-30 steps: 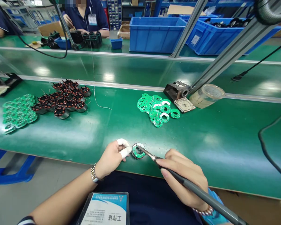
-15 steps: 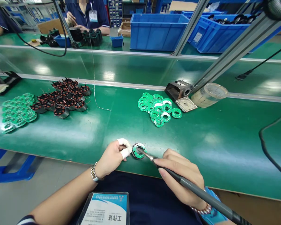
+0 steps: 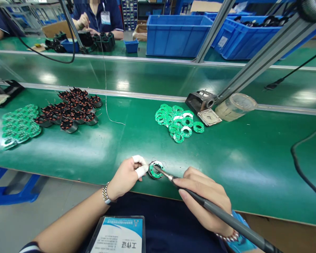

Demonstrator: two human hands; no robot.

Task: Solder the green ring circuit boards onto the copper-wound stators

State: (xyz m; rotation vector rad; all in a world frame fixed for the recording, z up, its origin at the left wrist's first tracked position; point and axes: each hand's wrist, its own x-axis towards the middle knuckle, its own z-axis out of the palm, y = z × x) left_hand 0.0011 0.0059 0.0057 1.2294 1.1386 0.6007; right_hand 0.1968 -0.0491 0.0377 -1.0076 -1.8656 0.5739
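— Where do we see the round green board (image 3: 151, 172)?
— On the bench (image 3: 137, 140), between both hands, near the edge closest to us.
— Hands?
— Left hand (image 3: 128, 175) pinched at its left rim, we can't tell on what; right hand (image 3: 206, 198) wrapped round the soldering iron (image 3: 218, 211), tip (image 3: 163, 172) at the board.

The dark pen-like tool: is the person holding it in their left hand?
No, the right hand grips the tool, while the left hand is beside the green ring.
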